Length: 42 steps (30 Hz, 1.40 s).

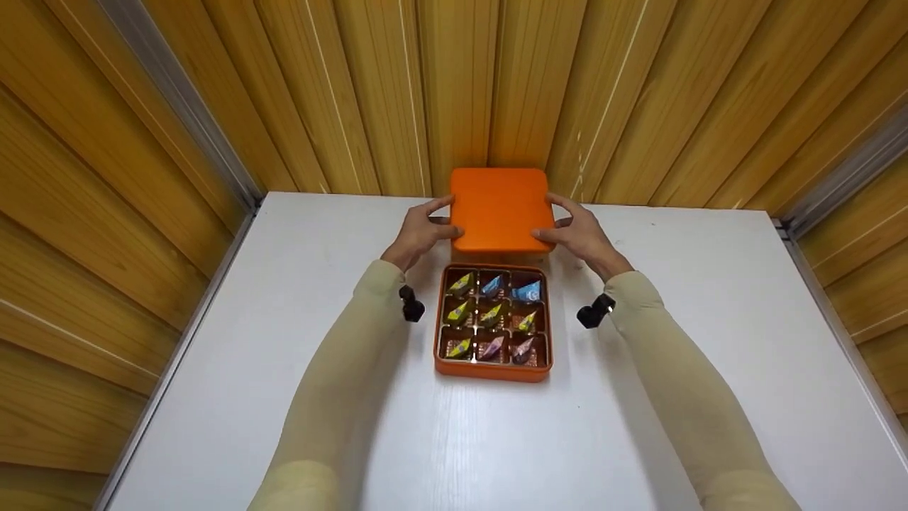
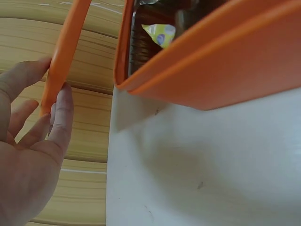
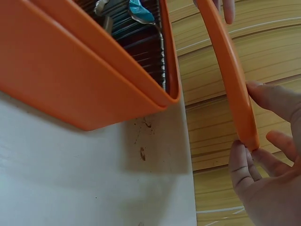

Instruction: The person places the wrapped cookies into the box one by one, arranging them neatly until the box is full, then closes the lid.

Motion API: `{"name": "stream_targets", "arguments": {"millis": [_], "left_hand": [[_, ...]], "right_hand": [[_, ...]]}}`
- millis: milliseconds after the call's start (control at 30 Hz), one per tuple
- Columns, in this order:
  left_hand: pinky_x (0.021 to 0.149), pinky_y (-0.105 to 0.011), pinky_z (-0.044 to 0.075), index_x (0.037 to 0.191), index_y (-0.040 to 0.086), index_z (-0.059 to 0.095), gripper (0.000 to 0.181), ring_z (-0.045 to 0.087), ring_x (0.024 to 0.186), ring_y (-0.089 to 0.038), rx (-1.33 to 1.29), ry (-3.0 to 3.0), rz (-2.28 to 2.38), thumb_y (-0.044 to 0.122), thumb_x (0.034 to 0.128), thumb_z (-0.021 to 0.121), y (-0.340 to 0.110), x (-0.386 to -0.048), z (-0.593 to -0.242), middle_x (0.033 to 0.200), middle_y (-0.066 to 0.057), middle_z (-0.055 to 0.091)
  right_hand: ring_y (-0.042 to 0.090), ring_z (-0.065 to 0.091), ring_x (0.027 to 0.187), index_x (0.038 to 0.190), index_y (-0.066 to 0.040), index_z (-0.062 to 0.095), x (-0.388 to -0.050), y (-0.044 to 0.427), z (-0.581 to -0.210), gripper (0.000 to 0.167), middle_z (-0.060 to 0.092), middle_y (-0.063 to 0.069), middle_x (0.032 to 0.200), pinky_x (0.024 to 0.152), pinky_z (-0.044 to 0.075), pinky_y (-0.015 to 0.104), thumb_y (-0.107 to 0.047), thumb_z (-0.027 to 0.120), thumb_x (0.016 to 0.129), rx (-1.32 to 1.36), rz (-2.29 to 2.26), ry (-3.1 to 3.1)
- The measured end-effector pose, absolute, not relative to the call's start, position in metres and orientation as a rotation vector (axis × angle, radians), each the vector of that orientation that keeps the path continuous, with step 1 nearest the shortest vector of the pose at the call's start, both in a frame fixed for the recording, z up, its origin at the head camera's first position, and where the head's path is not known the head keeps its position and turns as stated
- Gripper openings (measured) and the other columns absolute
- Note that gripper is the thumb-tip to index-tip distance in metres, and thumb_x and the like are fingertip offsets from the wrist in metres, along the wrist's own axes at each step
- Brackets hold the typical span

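Observation:
An orange square lid (image 1: 501, 209) is held level above the far edge of the table by both hands. My left hand (image 1: 420, 231) pinches its left side, thumb on top and fingers at the edge and beneath. On the opposite side my right hand (image 1: 582, 233) grips the lid the same way, as the right wrist view shows with the lid's rim (image 3: 233, 84) between thumb and fingers. Just nearer stands the open orange box (image 1: 493, 375), apart from the lid. Its divided tray holds small wrapped candies, with green-yellow (image 1: 491, 314), blue (image 1: 527, 292) and pink (image 1: 491, 348) wrappers.
The box rests on a white table (image 1: 454, 440). Behind the table rises a wood-patterned panel wall (image 1: 383, 92), close to the lid. More panels (image 1: 92, 234) stand at the left and right, with metal rails along the table's sides.

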<state>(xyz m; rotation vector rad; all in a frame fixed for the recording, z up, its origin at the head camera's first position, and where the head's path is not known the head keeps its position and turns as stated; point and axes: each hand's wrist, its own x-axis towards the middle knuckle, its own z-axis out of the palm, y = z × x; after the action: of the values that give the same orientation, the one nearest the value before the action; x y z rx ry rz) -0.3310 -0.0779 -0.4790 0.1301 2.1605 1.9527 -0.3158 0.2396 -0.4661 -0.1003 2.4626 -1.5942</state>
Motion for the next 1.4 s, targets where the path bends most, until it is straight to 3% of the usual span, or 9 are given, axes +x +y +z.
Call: {"name": "stream_targets", "arguments": {"millis": [133, 267, 467, 800, 1133, 1400], "left_hand": [[0.111, -0.055, 0.048, 0.161, 0.012, 0.049, 0.080, 0.069, 0.118, -0.031, 0.145, 2.113, 1.978, -0.005, 0.0894, 0.081, -0.079, -0.329, -0.475, 0.136, -0.022, 0.066], [0.110, -0.052, 0.049, 0.161, 0.013, 0.048, 0.081, 0.067, 0.120, -0.028, 0.186, 2.108, 1.970, -0.004, 0.0894, 0.081, -0.082, -0.325, -0.474, 0.142, -0.019, 0.062], [0.102, -0.041, 0.055, 0.161, 0.015, 0.049, 0.081, 0.065, 0.122, -0.026, 0.221, 2.155, 1.936, -0.002, 0.0890, 0.083, -0.086, -0.315, -0.471, 0.157, -0.012, 0.050], [0.098, -0.042, 0.057, 0.158, 0.016, 0.054, 0.079, 0.062, 0.124, -0.027, 0.263, 2.194, 1.917, -0.001, 0.0875, 0.085, -0.090, -0.294, -0.463, 0.162, -0.006, 0.046], [0.091, -0.036, 0.058, 0.158, 0.014, 0.053, 0.078, 0.062, 0.125, -0.028, 0.294, 2.260, 1.881, -0.002, 0.0882, 0.084, -0.090, -0.267, -0.466, 0.162, -0.006, 0.047], [0.097, -0.042, 0.058, 0.157, 0.017, 0.055, 0.078, 0.063, 0.124, -0.029, 0.238, 2.301, 1.835, 0.000, 0.0875, 0.086, -0.093, -0.247, -0.467, 0.161, -0.005, 0.049]], "right_hand": [[0.031, 0.055, 0.123, 0.168, -0.020, 0.036, -0.311, 0.241, -0.464, 0.088, 0.040, 0.014, 0.162, 0.091, 0.050, 0.039, -0.024, 0.085, 0.094, -0.143, -1.598, 2.464], [0.033, 0.052, 0.129, 0.167, -0.021, 0.038, -0.306, 0.241, -0.463, 0.087, 0.028, 0.007, 0.170, 0.088, 0.052, 0.040, -0.025, 0.085, 0.094, -0.169, -1.591, 2.484], [0.034, 0.050, 0.129, 0.167, -0.018, 0.037, -0.297, 0.239, -0.463, 0.088, 0.028, 0.006, 0.170, 0.076, 0.050, 0.033, -0.025, 0.085, 0.093, -0.167, -1.576, 2.508], [0.033, 0.050, 0.121, 0.165, -0.011, 0.039, -0.270, 0.237, -0.462, 0.087, 0.030, 0.007, 0.169, 0.081, 0.051, 0.025, -0.022, 0.085, 0.092, -0.216, -1.670, 2.510], [0.035, 0.050, 0.119, 0.164, -0.006, 0.040, -0.238, 0.230, -0.468, 0.085, 0.028, 0.010, 0.169, 0.082, 0.052, 0.026, -0.019, 0.085, 0.092, -0.262, -1.682, 2.580], [0.034, 0.051, 0.118, 0.163, 0.000, 0.038, -0.216, 0.222, -0.468, 0.085, 0.026, 0.016, 0.169, 0.091, 0.049, 0.031, -0.015, 0.083, 0.092, -0.262, -1.622, 2.638]]}}
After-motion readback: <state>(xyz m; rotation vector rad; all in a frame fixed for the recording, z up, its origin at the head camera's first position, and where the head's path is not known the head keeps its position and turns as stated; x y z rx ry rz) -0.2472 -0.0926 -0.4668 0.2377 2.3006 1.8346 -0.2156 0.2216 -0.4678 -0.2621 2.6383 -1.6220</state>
